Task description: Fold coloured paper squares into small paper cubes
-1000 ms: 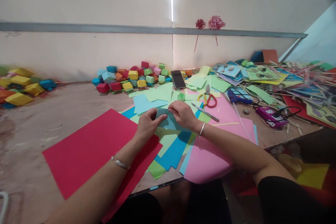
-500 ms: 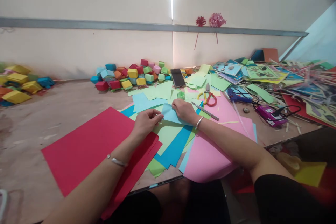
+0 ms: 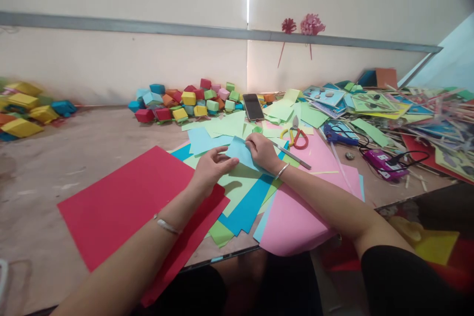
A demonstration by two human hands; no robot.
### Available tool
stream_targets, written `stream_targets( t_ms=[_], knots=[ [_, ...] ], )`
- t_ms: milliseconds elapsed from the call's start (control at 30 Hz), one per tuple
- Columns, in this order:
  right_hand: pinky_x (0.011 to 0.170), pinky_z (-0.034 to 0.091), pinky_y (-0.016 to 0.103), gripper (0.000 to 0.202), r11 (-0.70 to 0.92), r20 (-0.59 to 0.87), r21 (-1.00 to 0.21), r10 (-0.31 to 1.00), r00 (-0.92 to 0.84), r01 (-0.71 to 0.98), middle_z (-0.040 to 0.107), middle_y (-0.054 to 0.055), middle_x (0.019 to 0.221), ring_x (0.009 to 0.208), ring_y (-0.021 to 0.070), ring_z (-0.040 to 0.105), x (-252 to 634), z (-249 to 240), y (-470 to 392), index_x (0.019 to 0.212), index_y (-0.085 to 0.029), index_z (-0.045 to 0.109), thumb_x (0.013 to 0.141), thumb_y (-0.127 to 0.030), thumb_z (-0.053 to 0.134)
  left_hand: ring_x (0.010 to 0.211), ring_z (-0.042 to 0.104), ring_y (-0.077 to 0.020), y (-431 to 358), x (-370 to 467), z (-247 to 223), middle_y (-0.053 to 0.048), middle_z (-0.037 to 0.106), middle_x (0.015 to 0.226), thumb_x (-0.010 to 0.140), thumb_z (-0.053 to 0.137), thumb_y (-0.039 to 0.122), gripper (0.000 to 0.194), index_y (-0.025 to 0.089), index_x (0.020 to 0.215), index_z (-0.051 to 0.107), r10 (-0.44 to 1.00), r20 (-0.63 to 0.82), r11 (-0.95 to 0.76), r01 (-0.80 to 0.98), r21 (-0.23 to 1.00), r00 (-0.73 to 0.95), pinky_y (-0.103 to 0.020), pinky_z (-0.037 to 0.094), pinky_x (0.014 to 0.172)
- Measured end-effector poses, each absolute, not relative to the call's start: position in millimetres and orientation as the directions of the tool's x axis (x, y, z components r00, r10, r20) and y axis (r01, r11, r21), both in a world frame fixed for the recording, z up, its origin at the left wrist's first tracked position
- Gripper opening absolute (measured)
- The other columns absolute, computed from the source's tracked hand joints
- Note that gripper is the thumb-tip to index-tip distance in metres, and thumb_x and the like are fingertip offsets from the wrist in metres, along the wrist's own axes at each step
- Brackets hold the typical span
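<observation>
A small light blue sheet of paper (image 3: 239,150) is pinched in my right hand (image 3: 263,152), which wears a silver bangle. Just left of that sheet, my left hand (image 3: 213,170) has its fingers apart and nothing in them. Beneath both hands lie overlapping sheets of green and darker blue paper (image 3: 249,205). Large red sheets (image 3: 129,197) extend under my left forearm. My right forearm passes over pink paper (image 3: 292,222). A craft knife (image 3: 296,157) rests beside my right hand, close to red-and-yellow-handled scissors (image 3: 299,138).
Small coloured paper boxes (image 3: 188,98) are heaped along the wall, by a phone (image 3: 253,107). More boxes (image 3: 24,108) sit far left. Right are a blue glue gun (image 3: 338,136), a purple power strip (image 3: 385,164) and piled decorated cards (image 3: 374,102). The table's front edge (image 3: 218,258) is near me.
My left hand has let go of the light blue paper's edge and its fingers have spread. My right hand keeps the sheet, lifted slightly. The view has shifted a little.
</observation>
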State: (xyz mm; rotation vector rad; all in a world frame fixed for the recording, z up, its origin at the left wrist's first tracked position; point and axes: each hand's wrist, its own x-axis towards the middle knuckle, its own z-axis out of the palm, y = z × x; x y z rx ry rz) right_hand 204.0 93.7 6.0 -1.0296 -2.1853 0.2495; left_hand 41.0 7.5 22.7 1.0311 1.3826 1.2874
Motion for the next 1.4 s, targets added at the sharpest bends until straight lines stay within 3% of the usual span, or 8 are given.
stream_targets(
  t_ms=[133, 300, 500, 733, 867, 1000, 1167, 1400],
  knots=[
    [0.076, 0.042, 0.029, 0.021, 0.677, 0.580, -0.404, 0.709, -0.401, 0.615, 0.061, 0.008, 0.094, 0.091, 0.0208, 0.055, 198, 9, 80, 0.093, -0.019, 0.056, 0.099, -0.022, 0.037, 0.071, 0.068, -0.0208, 2, 52, 22, -0.006, 0.071, 0.073, 0.042, 0.094, 0.034, 0.049, 0.011, 0.078, 0.069, 0.969, -0.243, 0.221, -0.262, 0.939, -0.054, -0.036, 0.059, 0.073],
    [0.067, 0.039, 0.027, 0.024, 0.658, 0.555, -0.346, 0.718, -0.420, 0.669, 0.061, 0.008, 0.098, 0.089, 0.0194, 0.055, 195, 11, 70, 0.099, -0.020, 0.056, 0.102, -0.025, 0.033, 0.058, 0.065, -0.0173, 2, 55, 20, -0.007, 0.072, 0.065, 0.036, 0.094, 0.037, 0.049, 0.010, 0.070, 0.072, 0.963, -0.248, 0.213, -0.260, 0.942, -0.110, -0.033, 0.058, 0.064],
    [0.064, 0.036, 0.026, 0.028, 0.613, 0.462, -0.275, 0.760, -0.457, 0.741, 0.062, 0.009, 0.100, 0.089, 0.0189, 0.055, 197, 12, 73, 0.103, -0.018, 0.056, 0.104, -0.025, 0.029, 0.061, 0.067, -0.0195, 7, 43, 25, -0.008, 0.071, 0.062, 0.040, 0.091, 0.046, 0.046, 0.014, 0.061, 0.065, 0.950, -0.269, 0.245, -0.156, 0.957, -0.157, -0.032, 0.056, 0.062],
    [0.067, 0.038, 0.027, 0.024, 0.603, 0.408, -0.264, 0.777, -0.479, 0.753, 0.063, 0.010, 0.106, 0.093, 0.0196, 0.057, 201, 10, 82, 0.105, -0.017, 0.055, 0.103, -0.022, 0.032, 0.053, 0.059, -0.0134, 19, 14, 28, -0.003, 0.063, 0.057, 0.056, 0.079, 0.050, 0.040, 0.018, 0.060, 0.055, 0.932, -0.136, 0.146, 0.003, 0.989, -0.336, -0.024, 0.042, 0.050],
    [0.069, 0.039, 0.027, 0.022, 0.593, 0.384, -0.265, 0.789, -0.481, 0.761, 0.064, 0.010, 0.108, 0.096, 0.0199, 0.058, 202, 10, 84, 0.105, -0.016, 0.055, 0.103, -0.020, 0.034, 0.054, 0.052, -0.0126, 16, 10, 32, 0.001, 0.057, 0.055, 0.071, 0.068, 0.041, 0.025, 0.020, 0.064, 0.059, 0.861, 0.216, -0.076, 0.303, 0.950, -0.460, -0.026, 0.041, 0.054],
    [0.068, 0.039, 0.027, 0.022, 0.613, 0.350, -0.225, 0.776, -0.524, 0.757, 0.064, 0.010, 0.108, 0.094, 0.0197, 0.058, 199, 9, 86, 0.107, -0.016, 0.056, 0.103, -0.022, 0.035, 0.064, 0.056, -0.0145, 13, 21, 27, -0.002, 0.065, 0.071, 0.077, 0.065, 0.036, 0.018, 0.020, 0.077, 0.070, 0.869, 0.466, -0.306, 0.557, 0.772, -0.169, -0.027, 0.046, 0.063],
    [0.062, 0.034, 0.027, 0.022, 0.710, 0.287, -0.087, 0.690, -0.665, 0.699, 0.065, 0.010, 0.106, 0.088, 0.0186, 0.059, 198, 5, 90, 0.107, -0.015, 0.058, 0.103, -0.021, 0.038, 0.071, 0.060, -0.0176, 26, 18, 7, -0.007, 0.067, 0.083, 0.080, 0.059, 0.030, 0.021, 0.022, 0.082, 0.078, 0.893, 0.363, -0.441, 0.679, 0.587, 0.266, -0.029, 0.047, 0.069],
    [0.065, 0.033, 0.030, 0.022, 0.736, 0.217, 0.099, 0.640, -0.737, 0.669, 0.065, 0.013, 0.102, 0.087, 0.0220, 0.056, 200, 12, 93, 0.104, -0.012, 0.064, 0.098, -0.015, 0.042, 0.076, 0.062, -0.0206, 36, 8, 2, -0.006, 0.068, 0.088, 0.080, 0.059, 0.030, 0.024, 0.027, 0.089, 0.081, 0.954, 0.197, -0.295, 0.809, 0.509, 0.225, -0.028, 0.043, 0.064]
  ],
)
